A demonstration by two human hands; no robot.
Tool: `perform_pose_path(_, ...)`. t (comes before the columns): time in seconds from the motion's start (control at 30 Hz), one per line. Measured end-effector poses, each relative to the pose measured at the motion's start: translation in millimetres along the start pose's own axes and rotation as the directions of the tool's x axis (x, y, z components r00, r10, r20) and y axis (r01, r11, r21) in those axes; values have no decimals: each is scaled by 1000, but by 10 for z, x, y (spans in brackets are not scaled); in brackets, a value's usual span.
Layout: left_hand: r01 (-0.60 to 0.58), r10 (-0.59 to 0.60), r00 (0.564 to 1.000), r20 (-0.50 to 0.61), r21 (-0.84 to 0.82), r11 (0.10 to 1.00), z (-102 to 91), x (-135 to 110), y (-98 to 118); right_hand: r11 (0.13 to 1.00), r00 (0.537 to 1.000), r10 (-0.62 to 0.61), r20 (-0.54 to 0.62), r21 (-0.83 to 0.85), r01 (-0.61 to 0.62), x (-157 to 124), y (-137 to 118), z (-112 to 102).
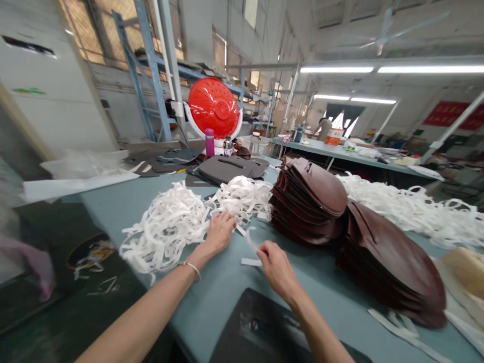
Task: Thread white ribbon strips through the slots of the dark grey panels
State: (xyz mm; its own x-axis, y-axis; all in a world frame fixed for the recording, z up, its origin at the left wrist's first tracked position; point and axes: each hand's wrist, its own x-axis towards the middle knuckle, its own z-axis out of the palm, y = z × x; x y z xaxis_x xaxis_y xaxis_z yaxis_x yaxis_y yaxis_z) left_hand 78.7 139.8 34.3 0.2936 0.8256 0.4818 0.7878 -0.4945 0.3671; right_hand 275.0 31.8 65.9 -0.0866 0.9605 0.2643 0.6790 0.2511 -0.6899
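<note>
Strips: tangled pile of white strips [162, 233] on the blue-grey table [227, 287].
Left hand [218, 234]: fingers pressed together, resting on the pile's right edge.
Right hand [278, 269]: right of the pile, fingertips apparently pinching one loose strip [250, 261].
Risk: a hard tug could snag the tangle, dragging strips into the brown leather stack [308, 201] beyond the pile.

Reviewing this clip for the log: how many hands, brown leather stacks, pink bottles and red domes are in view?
Bare hands, left hand and right hand: 2
Stacks of dark brown curved leather pieces, nearer stack and farther stack: 2
Upright pink bottle: 1
Round red perforated plastic dome: 1
Total: 6
</note>
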Motion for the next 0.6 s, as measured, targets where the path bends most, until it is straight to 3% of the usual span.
perform_pose_path(0.07,24,-24,1000,-6,-16,1000,-25,3,86,998,998,55,11,-26,-55,-383,75,-302)
perform_pose_path(0.17,-4,2,1000,-23,-83,997,-133,-103,526,991,989,131,65,-26,-129,-777,73,-599)
perform_pose_path(0.23,-185,199,979,37,-236,954,-225,-269,946,992,988,128,86,-10,-128,-919,17,-662)
perform_pose_path(0.27,-272,322,941,102,-333,903,-269,-372,1149,992,988,126,87,7,-127,-972,-15,-670)
perform_pose_path(0.33,-330,461,860,218,-450,830,-345,-591,1464,986,985,167,46,18,-168,-1083,-57,-688)
perform_pose_path(0.4,-250,448,824,347,-487,837,-409,-790,1610,969,970,242,-24,-36,-243,-1242,-52,-757)
perform_pose_path(0.47,-66,349,795,497,-500,863,-478,-952,1607,947,952,303,-39,-104,-305,-1460,0,-880)
perform_pose_path(0.53,128,280,721,634,-518,846,-565,-1093,1529,936,938,343,42,-94,-338,-1718,72,-1007)
perform_pose_path(0.6,250,277,641,716,-536,807,-658,-1229,1442,931,922,364,131,-39,-362,-1982,127,-1072)
